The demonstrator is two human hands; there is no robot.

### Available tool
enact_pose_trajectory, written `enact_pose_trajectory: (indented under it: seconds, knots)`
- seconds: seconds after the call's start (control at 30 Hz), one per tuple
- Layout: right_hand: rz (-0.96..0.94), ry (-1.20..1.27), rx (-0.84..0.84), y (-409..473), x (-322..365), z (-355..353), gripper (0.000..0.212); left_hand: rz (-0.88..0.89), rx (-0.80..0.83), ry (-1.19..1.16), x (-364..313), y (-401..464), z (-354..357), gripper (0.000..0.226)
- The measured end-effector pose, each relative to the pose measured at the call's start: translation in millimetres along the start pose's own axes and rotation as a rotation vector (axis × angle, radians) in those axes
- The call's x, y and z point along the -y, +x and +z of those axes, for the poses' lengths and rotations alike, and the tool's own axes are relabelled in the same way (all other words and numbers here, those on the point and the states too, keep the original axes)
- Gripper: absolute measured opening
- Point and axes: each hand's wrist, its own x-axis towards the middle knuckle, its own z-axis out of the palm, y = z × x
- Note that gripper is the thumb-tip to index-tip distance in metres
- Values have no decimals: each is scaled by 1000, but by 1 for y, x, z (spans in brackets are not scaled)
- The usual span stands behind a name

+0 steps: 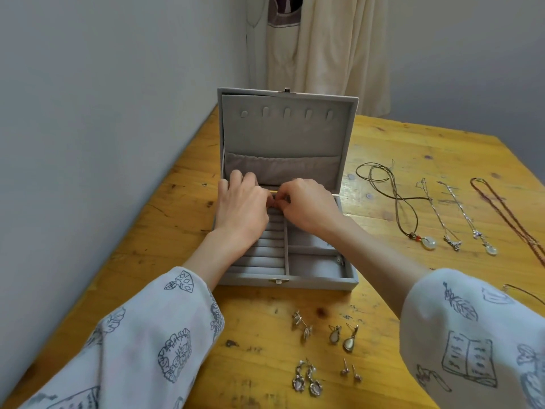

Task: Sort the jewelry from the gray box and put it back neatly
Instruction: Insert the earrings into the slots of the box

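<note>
Gray box (pixel 287 184) stood open near the table's (pixel 413 137) left edge; both hands, left (pixel 241 206) and right (pixel 306 206), were curled, pinching something small over its ring rolls (pixel 265 252). Earrings (pixel 324 349) lay toward the near edge, necklaces (pixel 442 214) toward the right. No writing was legible.

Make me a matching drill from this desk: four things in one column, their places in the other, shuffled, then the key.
Things:
1. gray jewelry box
2. necklaces
3. earrings
4. both hands: left hand, right hand

Places:
A. laid side by side on the wooden table, right of the box
B. over the far end of the ring rolls, fingertips meeting
C. in pairs on the table in front of the box
D. open, lid upright, between the forearms

Pairs: 1-D, 2-A, 3-C, 4-B
</note>
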Motion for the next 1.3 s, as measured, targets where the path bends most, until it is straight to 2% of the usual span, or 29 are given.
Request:
enact_pose_trajectory:
  seconds: [0.2,0.33,0.47,0.6,0.77,0.93,1.3]
  knots:
    - [-30,136,-37,-34,-8,-7,31,-10,-104,-180,3,-31,-6,29]
    - [-17,280,-116,-78,-9,-20,27,18,-180,-377,-2,-68,-15,26]
    - [-14,348,-139,-129,-9,-21,18,93,-143,-641,-15,-113,-15,21]
    - [3,274,-13,-162,-11,-9,11,101,-48,-769,-30,-144,-3,19]
    - [3,208,24,-181,-8,-2,13,53,42,-772,-33,-150,2,26]
    - [-39,144,42,-183,-2,-1,21,108,44,-707,-32,-151,3,24]
    - [-43,129,22,-180,0,7,18,156,68,-684,-30,-151,4,27]
